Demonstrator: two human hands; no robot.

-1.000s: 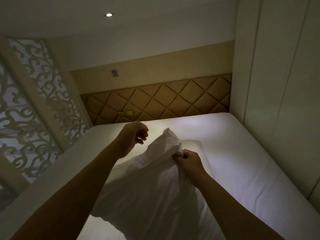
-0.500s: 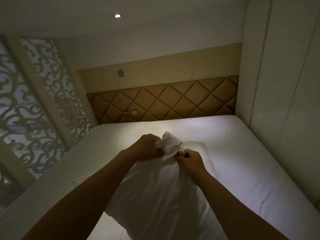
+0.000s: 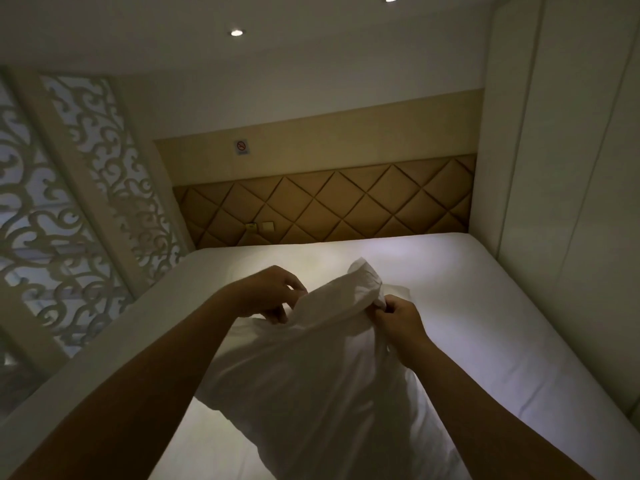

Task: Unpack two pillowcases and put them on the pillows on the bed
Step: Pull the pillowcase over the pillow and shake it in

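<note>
Left hand [image 3: 268, 294] has shifted leftward off the raised top corner it gripped half a second ago and is now at the left edge of the white pillowcase [image 3: 311, 375]. Its fingers [image 3: 278, 315] are curled onto the fabric there. Right hand [image 3: 398, 318] remains at the right of the top edge, fingers clenched and pinching a fold. The pillowcase, bulky and full, stands tilted on end on the bed [image 3: 485, 323], held between both hands, well short of the quilted headboard [image 3: 346, 206].
</note>
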